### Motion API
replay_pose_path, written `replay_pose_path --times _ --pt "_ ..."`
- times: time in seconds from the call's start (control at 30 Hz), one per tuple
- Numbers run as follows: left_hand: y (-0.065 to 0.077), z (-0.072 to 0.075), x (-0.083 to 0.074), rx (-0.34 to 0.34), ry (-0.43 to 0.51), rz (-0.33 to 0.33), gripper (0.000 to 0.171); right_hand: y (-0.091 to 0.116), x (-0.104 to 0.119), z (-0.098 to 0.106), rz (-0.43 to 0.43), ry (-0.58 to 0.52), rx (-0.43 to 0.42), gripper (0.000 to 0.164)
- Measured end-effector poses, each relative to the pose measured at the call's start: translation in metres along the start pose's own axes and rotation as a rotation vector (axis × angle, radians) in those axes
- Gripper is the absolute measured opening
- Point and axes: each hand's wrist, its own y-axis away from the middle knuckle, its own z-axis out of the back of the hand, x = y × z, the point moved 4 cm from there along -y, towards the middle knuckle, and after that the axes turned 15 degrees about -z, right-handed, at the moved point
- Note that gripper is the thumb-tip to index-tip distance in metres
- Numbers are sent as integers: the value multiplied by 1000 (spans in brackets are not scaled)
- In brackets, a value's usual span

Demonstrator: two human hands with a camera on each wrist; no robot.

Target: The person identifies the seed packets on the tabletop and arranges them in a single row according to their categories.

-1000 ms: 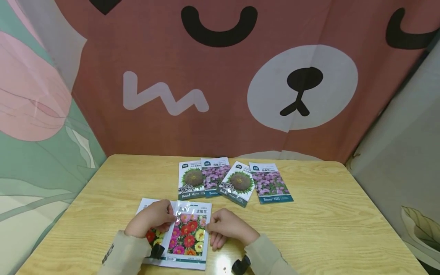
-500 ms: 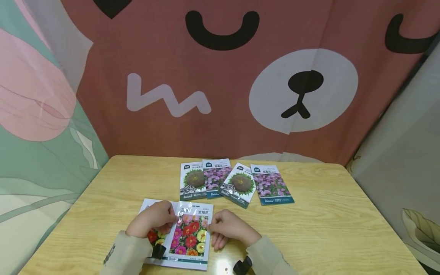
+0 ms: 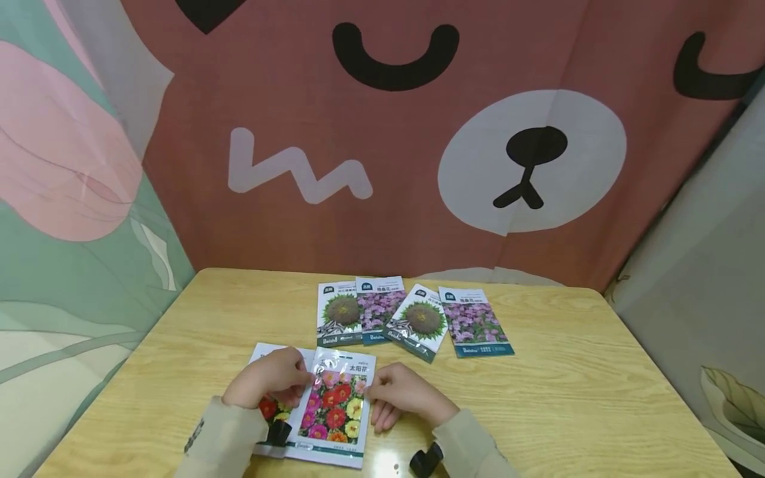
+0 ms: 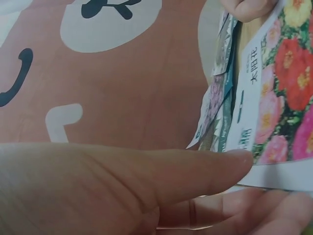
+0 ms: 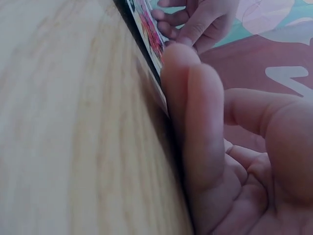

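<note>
A seed packet with red, pink and yellow flowers lies partly over a second packet of like print at the table's front left. My left hand pinches its left edge; in the left wrist view the thumb is on the front and the fingers reach below. On the opposite edge, my right hand pinches with thumb and forefinger, its other fingers low against the tabletop. The left hand and sleeve cover much of the second packet.
Several packets lie overlapping at the back of the wooden table: two with a sunflower head, one and another, and two with purple flowers, one and another. A printed curtain hangs behind.
The head view has shifted a little, so the whole scene sits slightly farther right. Both hands keep their hold on the packet, and the packets stay in place.
</note>
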Motion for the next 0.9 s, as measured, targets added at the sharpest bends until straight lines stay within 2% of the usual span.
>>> replay_pose_path --times 0.13,0.3,0.43,0.5,0.67,0.8,0.9 --pt "-3 5 -3 -45 17 -38 16 -1 -1 3 3 -41 26 18" --pt "-7 11 -8 -187 19 -133 12 -2 -3 3 6 -80 69 17" --pt "-7 12 -10 -257 34 -162 12 -1 -1 5 12 -87 93 20" --pt "-9 12 -11 -277 9 -173 12 0 2 8 23 -89 91 20" --pt "-13 18 -14 -352 -60 -262 22 4 16 19 129 -37 9 18" --pt "-16 22 -16 -407 -17 -334 37 4 34 26 260 118 -147 17" --pt "-20 25 -16 -435 30 -355 47 3 46 29 298 200 -239 20"
